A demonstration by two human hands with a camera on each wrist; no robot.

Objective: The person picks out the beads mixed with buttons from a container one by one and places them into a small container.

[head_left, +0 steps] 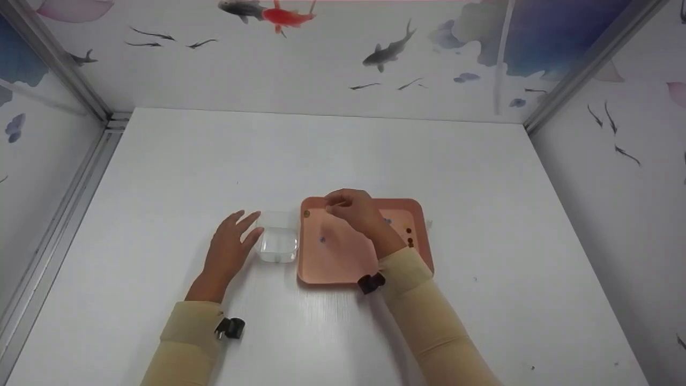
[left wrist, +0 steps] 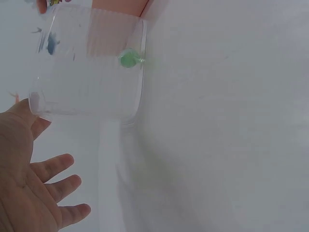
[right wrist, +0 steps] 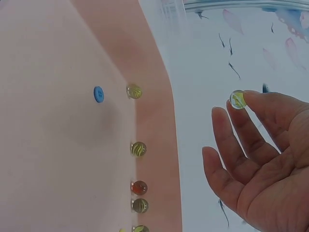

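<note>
Glass marble [right wrist: 238, 99] pinched; tray [head_left: 332, 265] lies crosswise.

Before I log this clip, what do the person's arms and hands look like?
The left sleeve and right sleeve are pale yellow, with broad cuff-like bands. A small black device sits at each wrist. No gloves cover the left hand or right hand.

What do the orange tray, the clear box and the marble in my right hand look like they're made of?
Tray: probably matte plastic, evenly coloured with smooth rounded corners. Clear box: likely thin, glossy plastic; see-through with faint ridges and bright edges. Marble: looks like polished glass, transparent with a yellow streak inside, though clear resin is possible.
</note>
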